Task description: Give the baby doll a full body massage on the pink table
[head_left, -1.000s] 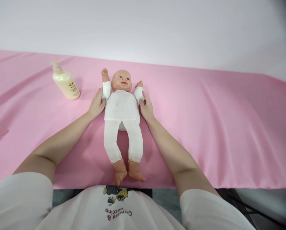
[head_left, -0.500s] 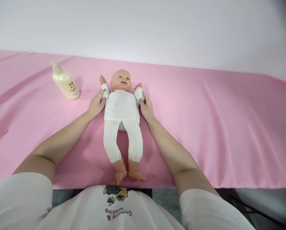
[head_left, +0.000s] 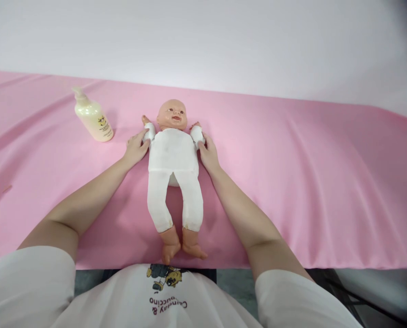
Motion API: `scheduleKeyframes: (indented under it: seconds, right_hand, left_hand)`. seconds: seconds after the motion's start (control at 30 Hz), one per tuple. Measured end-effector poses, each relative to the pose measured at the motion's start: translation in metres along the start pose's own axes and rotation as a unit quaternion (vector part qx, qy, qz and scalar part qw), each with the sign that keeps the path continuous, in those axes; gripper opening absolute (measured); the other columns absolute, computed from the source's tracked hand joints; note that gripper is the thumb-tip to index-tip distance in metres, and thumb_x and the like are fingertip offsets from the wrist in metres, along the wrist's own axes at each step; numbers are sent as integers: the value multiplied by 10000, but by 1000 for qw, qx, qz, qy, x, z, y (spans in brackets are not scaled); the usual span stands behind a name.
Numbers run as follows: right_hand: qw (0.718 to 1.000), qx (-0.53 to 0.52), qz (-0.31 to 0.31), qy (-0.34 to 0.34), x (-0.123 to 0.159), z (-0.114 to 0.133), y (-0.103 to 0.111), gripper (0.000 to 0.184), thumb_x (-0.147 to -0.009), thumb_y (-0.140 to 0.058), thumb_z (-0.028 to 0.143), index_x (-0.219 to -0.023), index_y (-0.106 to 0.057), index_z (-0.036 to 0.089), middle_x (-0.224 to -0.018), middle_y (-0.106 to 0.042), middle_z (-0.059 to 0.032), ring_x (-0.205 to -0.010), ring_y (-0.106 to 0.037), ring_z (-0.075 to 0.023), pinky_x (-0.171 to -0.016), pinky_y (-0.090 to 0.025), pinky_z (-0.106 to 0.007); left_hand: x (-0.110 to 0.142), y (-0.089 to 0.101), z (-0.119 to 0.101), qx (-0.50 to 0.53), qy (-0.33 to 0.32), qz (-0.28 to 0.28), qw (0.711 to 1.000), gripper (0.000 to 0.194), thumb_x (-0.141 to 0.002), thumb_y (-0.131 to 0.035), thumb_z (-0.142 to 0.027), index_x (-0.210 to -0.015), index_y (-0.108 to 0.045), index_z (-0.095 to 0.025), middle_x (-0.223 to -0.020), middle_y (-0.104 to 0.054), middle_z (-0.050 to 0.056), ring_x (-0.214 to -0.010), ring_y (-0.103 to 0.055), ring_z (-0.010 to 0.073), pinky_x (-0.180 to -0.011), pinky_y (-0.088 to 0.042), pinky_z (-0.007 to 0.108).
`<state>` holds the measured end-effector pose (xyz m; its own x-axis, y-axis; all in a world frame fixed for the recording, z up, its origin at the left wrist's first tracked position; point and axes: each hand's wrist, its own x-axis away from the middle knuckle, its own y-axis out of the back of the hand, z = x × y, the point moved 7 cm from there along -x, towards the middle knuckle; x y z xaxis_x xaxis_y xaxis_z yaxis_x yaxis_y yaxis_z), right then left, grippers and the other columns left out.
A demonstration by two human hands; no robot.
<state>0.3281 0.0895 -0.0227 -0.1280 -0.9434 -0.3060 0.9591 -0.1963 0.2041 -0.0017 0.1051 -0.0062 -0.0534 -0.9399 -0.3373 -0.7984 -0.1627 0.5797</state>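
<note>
A baby doll [head_left: 173, 152] lies on its back on a pink cloth, head away from me and feet near the table's front edge. Its torso, arms and legs are white; its head, hands and feet are flesh-coloured. My left hand [head_left: 137, 146] is closed on the doll's arm at the left, thumb towards the doll's body. On the other side my right hand [head_left: 208, 151] grips the doll's other arm, its fingers partly hidden behind that arm. Both doll arms are bent upward beside the head.
A cream-coloured pump bottle [head_left: 94, 120] stands to the left of the doll, beyond my left hand. The pink cloth [head_left: 292, 182] covers the table up to a white wall [head_left: 203, 41] at the back. A dark metal frame [head_left: 353, 296] shows below the table at the lower right.
The doll's two hands have shifted slightly, the left-side one sitting lower and tilted differently. My hands keep their hold on the arms. The bottle and the doll's body have stayed put.
</note>
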Motion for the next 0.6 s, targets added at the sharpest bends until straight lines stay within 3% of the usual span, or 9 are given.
scheduleKeyframes:
  seconds: [0.13, 0.27, 0.47, 0.6]
  right_hand:
    - [1000, -22, 9, 10, -3, -3, 0, 588, -882, -661, 578, -1380, -585, 275, -1488, -616, -100, -1384, -562, -292, -1253, -401, -562]
    - [995, -95, 20, 7, -6, -9, -3, 646, -848, -708, 519, -1424, -532, 286, -1532, -587, -95, -1400, -574, -282, -1252, -415, -550]
    - [982, -184, 35, -6, -10, -13, -5, 666, -768, -799, 500, -1366, -585, 300, -1533, -602, -59, -1470, -526, -287, -1302, -363, -532]
    - [976, -215, 26, -15, -12, -14, -4, 572, -711, -789, 376, -1247, -613, 282, -1388, -691, -51, -1362, -608, -282, -1256, -424, -514]
  left_hand:
    - [-1, -3, 2, 119, 2, 15, 993, 605, -853, -668, -331, -1440, -568, -226, -1243, -724, 86, -1121, -672, 286, -1118, -485, 492]
    - [-3, -7, 7, 209, 7, 2, 978, 684, -774, -711, -265, -1413, -470, -228, -1336, -675, 121, -1253, -639, 285, -1124, -491, 476]
    - [-5, -6, 4, 297, 11, -9, 955, 538, -660, -735, -218, -1165, -549, -223, -1162, -712, 74, -1178, -670, 273, -1060, -520, 421]
    - [-5, -4, -3, 337, 21, -13, 941, 441, -583, -716, -153, -992, -565, -222, -976, -705, 13, -999, -689, 210, -900, -554, 316]
